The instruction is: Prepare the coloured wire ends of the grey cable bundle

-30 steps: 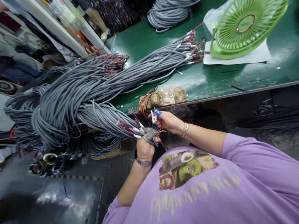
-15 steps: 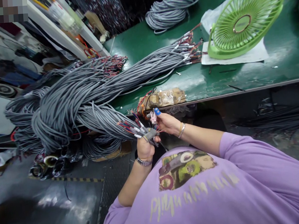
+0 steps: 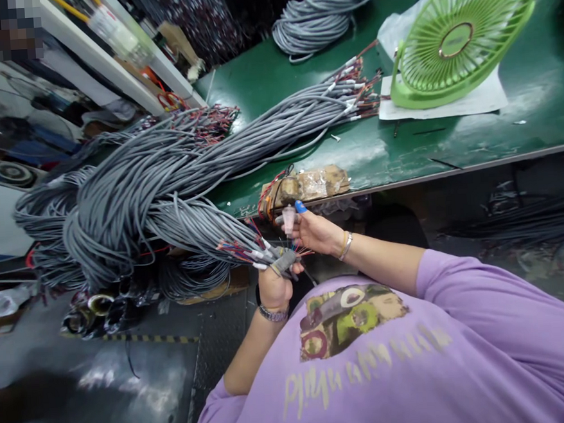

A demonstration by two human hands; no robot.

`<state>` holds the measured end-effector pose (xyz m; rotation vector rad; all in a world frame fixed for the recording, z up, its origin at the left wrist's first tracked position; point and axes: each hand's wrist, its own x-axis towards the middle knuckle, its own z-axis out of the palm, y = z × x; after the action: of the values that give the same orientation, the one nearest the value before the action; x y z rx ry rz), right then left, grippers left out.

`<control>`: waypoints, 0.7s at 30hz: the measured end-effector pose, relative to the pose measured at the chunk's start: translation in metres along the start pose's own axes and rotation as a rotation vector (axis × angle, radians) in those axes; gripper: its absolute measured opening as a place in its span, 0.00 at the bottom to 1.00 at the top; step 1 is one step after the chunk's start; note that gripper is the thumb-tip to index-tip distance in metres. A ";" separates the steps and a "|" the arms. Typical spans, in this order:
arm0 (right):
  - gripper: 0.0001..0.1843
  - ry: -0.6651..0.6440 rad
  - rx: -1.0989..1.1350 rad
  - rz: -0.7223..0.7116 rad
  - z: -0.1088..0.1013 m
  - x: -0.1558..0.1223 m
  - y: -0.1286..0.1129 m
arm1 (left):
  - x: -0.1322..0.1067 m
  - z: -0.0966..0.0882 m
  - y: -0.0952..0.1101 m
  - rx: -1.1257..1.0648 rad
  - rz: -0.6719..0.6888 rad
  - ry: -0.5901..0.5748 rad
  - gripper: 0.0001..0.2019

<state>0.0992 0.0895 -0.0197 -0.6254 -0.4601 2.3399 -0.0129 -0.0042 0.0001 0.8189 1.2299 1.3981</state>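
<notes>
My left hand [image 3: 274,288], with a watch on its wrist, is closed at the end of the grey cables [image 3: 199,227]. A grey wrapped piece [image 3: 284,261] with a yellowish band lies across its fingers; I cannot tell whether it is cable or a finger covering. Thin coloured wires [image 3: 239,250] fan out beside this hand. Just to the right, my right hand [image 3: 319,231] has a blue cover on its thumb. Its fingers pinch a small pale pink piece [image 3: 289,220], blurred, above fine wires from the left hand.
A taped cardboard-brown block [image 3: 325,181] sits at the edge of the green table [image 3: 474,137]. More grey cable bundles [image 3: 276,125] lie across the table. A coiled cable [image 3: 319,22] and a green fan [image 3: 456,41] on paper stand farther back.
The small pale pink piece has turned and blurred in my right hand, which has shifted slightly. My left hand stays closed in nearly the same place.
</notes>
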 end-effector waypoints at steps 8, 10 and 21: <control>0.14 0.055 -0.054 -0.114 -0.003 -0.004 0.001 | -0.005 0.009 -0.004 0.042 0.077 0.118 0.15; 0.15 0.060 -0.064 -0.112 -0.002 -0.005 0.000 | -0.003 0.011 -0.005 0.049 0.081 0.139 0.15; 0.22 0.022 -0.016 -0.113 0.008 -0.003 0.001 | 0.002 0.011 -0.005 0.039 0.051 0.194 0.14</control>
<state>0.0961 0.0857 -0.0128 -0.6164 -0.4921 2.2228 -0.0018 0.0003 -0.0024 0.7597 1.3964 1.5265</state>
